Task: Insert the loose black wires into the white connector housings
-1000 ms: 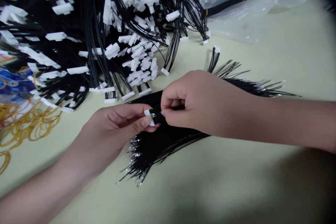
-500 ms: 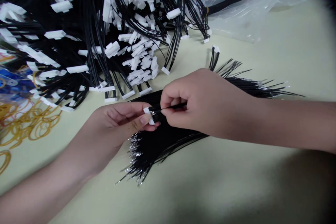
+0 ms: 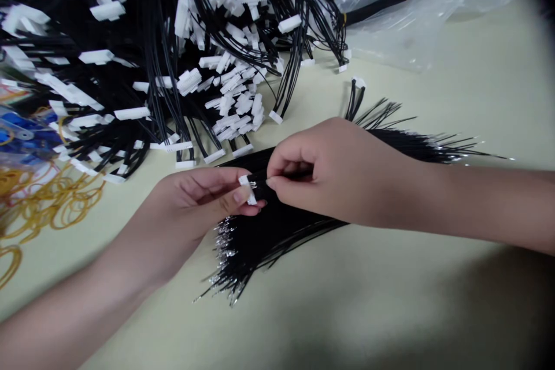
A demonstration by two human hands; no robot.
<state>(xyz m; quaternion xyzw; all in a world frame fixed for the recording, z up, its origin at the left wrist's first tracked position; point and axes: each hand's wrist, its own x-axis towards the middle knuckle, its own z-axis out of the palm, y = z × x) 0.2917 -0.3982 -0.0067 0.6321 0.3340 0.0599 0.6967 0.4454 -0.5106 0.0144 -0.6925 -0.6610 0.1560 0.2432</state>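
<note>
Left hand (image 3: 195, 211) clamps a white multi-pin connector (image 3: 247, 189) between thumb and fingers. Right hand (image 3: 333, 176) pinches a black wire (image 3: 260, 184), its long axis running sideways into the connector, just beside it. Loose crimped-wire bundle (image 3: 264, 237) lies beneath.

White connector (image 3: 246, 189), black wires (image 3: 277, 231) with silver tips (image 3: 223, 254), heap of black cables (image 3: 147, 69) dotted with white plugs (image 3: 236, 107), pale cream table (image 3: 390, 300), amber rubber bands (image 3: 56, 208), blue plastic piece (image 3: 26, 133), clear plastic bag (image 3: 411, 29), black tube with yellow bands (image 3: 385, 0)
</note>
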